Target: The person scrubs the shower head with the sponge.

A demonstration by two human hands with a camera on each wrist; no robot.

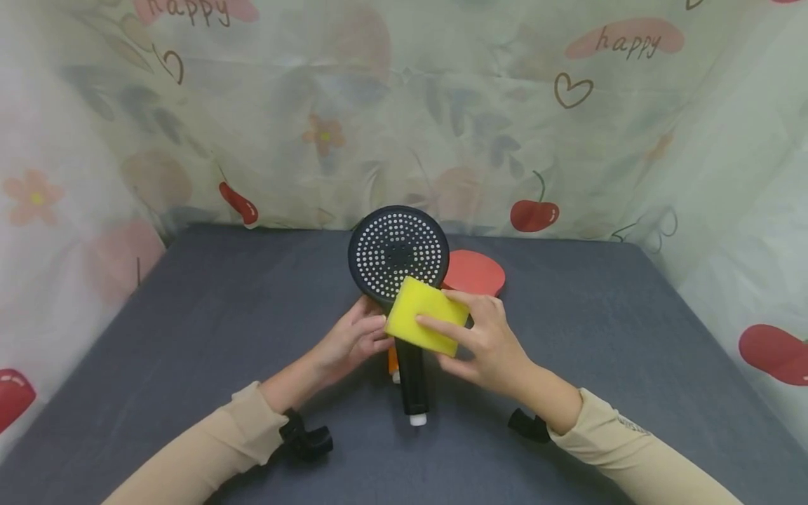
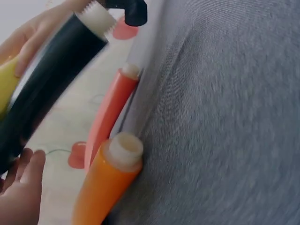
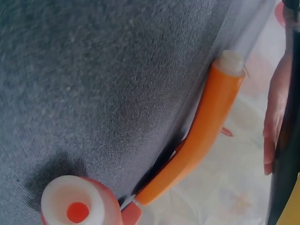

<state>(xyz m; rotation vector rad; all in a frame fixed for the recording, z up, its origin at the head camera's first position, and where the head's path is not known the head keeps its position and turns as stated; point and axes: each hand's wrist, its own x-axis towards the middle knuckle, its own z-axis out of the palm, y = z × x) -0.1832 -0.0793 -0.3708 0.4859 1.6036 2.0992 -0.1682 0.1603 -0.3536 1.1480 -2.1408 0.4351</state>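
A black shower head (image 1: 398, 245) with a round face of pale nozzles is held upright above the table. My left hand (image 1: 350, 344) grips it near its neck, the fingers partly behind it. In front of the neck, my right hand (image 1: 489, 344) pinches a yellow sponge (image 1: 413, 303) between thumb and fingers, and the sponge overlaps the lower edge of the face. The black handle (image 2: 51, 79) ends in a white threaded connector (image 2: 97, 18), clear of the cloth in the left wrist view.
Behind the black one, an orange shower head (image 3: 201, 126) and a red shower head (image 1: 476, 272) lie on the dark grey table (image 1: 240, 315). A printed curtain (image 1: 404, 126) closes off the back and sides. Black straps with camera mounts (image 1: 307, 438) sit at both wrists.
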